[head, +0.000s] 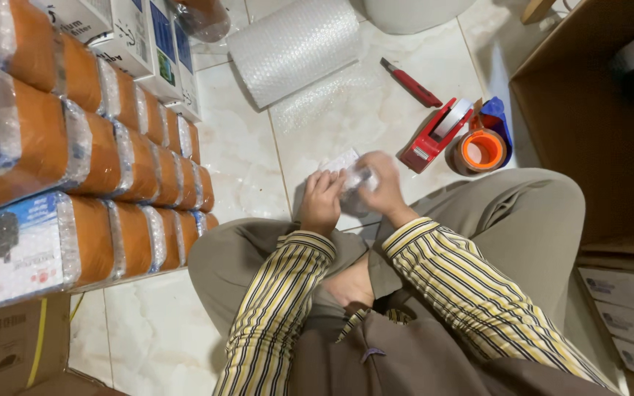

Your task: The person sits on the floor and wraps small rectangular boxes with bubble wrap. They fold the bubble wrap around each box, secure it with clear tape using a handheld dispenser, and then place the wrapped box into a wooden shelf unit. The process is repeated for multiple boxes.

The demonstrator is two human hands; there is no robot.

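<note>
I sit cross-legged on a marble tile floor. My left hand (321, 199) and my right hand (384, 188) are both closed on a small package wrapped in bubble wrap (348, 170), held just above the floor in front of my knees. The package looks white under the wrap; my fingers hide much of it. Both sleeves are yellow with dark stripes.
A bubble wrap roll (295, 45) lies ahead. A red utility knife (412, 83), a red tape dispenser (434, 135) and an orange tape roll (483, 149) lie to the right. Stacked orange-taped wrapped packages (82, 154) fill the left. A brown cardboard box (596, 117) stands at right.
</note>
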